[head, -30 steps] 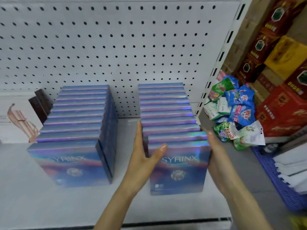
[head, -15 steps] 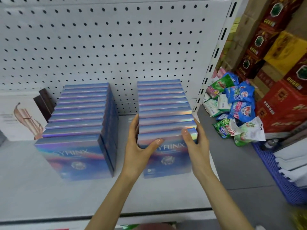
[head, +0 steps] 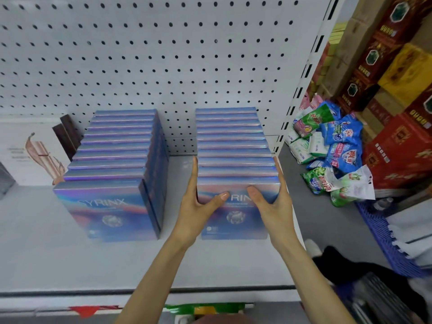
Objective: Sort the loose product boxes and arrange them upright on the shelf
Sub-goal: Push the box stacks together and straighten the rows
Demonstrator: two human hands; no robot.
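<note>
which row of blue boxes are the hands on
The right row: the left hand and right hand press its sides, thumbs on its front box. The left row stands untouched.

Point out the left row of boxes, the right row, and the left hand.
left row of boxes (head: 117,146), head view, box tops
right row of boxes (head: 233,148), head view, box tops
left hand (head: 195,212), head view, back of hand
</note>
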